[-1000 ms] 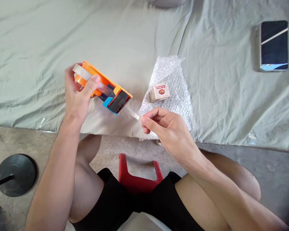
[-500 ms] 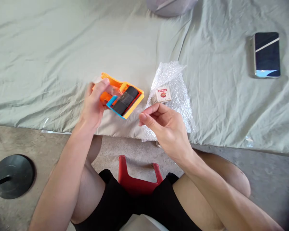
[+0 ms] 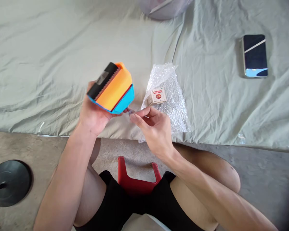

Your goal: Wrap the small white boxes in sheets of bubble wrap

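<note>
Tape dispenser (image 3: 115,89): hanging tilted above the near side of the draped surface (image 3: 62,48), its toothed edge facing 10 o'clock, its blue side lying toward 4 o'clock.
Left hand (image 3: 93,118): gripping the dispenser from 7 o'clock, palm turning up beneath it, fingers wrapping mostly out of sight.
Right hand (image 3: 156,131): working at 4 o'clock of the dispenser, thumb and forefinger pinching nearly closed, other fingers curling loosely; apparently holding the end of a clear strip (image 3: 130,112), close by the blue side. How much strip is running out, the view is not showing.
Small box (image 3: 158,96): sitting at 3 o'clock, printed face showing, resting on the bubble wrap (image 3: 166,75).
Progress: box lying on the wrap, strip seemingly in the fingers; wrap spreading open rather than enclosing the box, and no tape showing on the box. Judged early, the fastening and closing-up remaining undone.
Phone-like slab (image 3: 255,56): lying well apart, between 2 and 3 o'clock.
Red stool (image 3: 139,184): standing between 5 and 6 o'clock, below the surface's edge.
</note>
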Demonstrator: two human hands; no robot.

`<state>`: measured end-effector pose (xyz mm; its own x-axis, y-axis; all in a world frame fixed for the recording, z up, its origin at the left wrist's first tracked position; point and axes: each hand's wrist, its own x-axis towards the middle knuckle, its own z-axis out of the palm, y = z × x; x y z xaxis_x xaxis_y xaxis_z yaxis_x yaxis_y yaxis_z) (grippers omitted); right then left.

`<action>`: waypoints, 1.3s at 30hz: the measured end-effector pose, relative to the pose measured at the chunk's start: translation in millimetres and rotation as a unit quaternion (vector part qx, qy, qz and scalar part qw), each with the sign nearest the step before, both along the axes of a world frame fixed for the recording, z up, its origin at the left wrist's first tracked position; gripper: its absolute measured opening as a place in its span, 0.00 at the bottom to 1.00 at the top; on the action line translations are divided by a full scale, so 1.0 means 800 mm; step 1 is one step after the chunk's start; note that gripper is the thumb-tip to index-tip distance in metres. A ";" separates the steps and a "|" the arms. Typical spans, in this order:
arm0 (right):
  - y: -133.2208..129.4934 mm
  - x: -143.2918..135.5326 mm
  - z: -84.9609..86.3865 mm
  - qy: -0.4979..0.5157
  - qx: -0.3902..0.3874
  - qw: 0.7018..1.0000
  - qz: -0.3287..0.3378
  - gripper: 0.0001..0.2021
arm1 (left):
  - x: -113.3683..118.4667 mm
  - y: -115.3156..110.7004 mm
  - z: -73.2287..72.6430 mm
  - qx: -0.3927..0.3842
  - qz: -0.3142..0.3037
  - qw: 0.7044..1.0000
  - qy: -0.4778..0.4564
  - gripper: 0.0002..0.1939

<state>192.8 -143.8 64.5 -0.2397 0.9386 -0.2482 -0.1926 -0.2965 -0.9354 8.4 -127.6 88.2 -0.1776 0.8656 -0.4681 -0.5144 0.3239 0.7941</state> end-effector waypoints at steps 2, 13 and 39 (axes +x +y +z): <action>-0.001 -0.003 -0.001 0.002 0.016 1.000 0.004 0.18 | -0.006 0.000 0.001 0.015 0.005 1.000 -0.022 0.22; 0.018 0.027 0.008 0.045 0.038 0.997 -0.056 0.19 | -0.038 0.010 -0.023 0.100 -0.067 0.991 0.059 0.25; 0.093 0.109 -0.020 -0.064 0.079 0.939 -0.327 0.21 | 0.163 0.338 -0.011 0.030 0.098 0.875 0.473 0.40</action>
